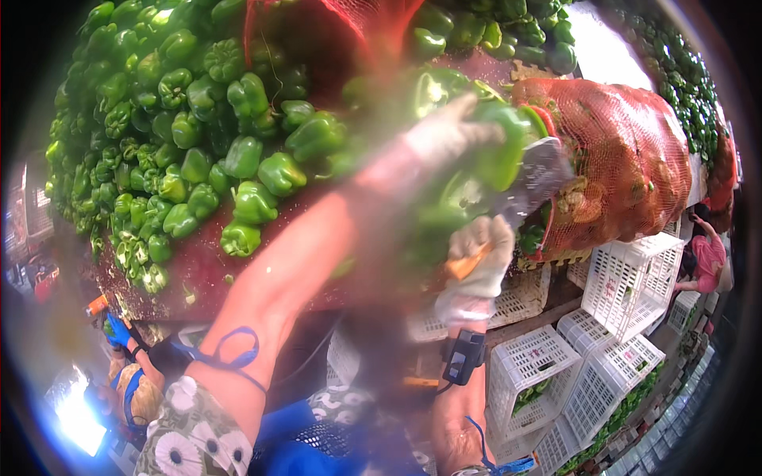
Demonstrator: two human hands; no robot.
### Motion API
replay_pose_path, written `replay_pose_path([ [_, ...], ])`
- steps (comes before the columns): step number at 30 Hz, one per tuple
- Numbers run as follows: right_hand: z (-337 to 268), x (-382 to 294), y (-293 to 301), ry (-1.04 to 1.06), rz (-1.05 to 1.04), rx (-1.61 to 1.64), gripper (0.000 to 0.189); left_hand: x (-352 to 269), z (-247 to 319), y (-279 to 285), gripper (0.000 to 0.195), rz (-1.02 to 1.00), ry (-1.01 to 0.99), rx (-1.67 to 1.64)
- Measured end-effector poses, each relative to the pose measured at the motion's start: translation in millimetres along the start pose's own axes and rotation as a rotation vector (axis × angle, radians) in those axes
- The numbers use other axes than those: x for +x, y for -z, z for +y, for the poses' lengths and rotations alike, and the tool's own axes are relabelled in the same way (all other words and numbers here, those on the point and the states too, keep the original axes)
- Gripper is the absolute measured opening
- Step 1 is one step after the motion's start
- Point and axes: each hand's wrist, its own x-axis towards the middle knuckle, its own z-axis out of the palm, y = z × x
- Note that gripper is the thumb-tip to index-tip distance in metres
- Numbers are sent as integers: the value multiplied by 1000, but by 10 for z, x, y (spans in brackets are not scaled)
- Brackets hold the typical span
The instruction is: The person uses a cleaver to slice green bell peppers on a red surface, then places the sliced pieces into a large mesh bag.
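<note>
My left hand [455,134], in a pale glove, reaches across to a large green bell pepper [499,146] and has its fingers on it. My gloved right hand [481,253] is closed around the orange handle [467,262] of a broad-bladed knife. The wet metal blade [536,175] points up and right, close beside that pepper. More green peppers, some blurred, lie around both hands. A great heap of green bell peppers [202,95] covers the left of the red table [309,214]. A smear on the view hides part of the middle.
A full red mesh sack [619,160] lies right of the knife. White plastic crates [530,375] stand below it, some holding green produce. Another red mesh [381,30] hangs at the top. A person with blue gloves [119,333] works at lower left, another in pink [708,262] at far right.
</note>
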Motion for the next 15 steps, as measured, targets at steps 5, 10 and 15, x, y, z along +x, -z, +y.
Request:
replay_pose_path([
  [5, -75, 271, -107, 66, -45, 312, 30, 188, -119, 913, 58, 427, 277, 427],
  [10, 35, 401, -159, 89, -98, 222, 33, 541, -824, 1162, 83, 204, 555, 1125],
  [15, 70, 296, -155, 67, -72, 185, 30, 576, -1106, 1467, 53, 109, 520, 917],
])
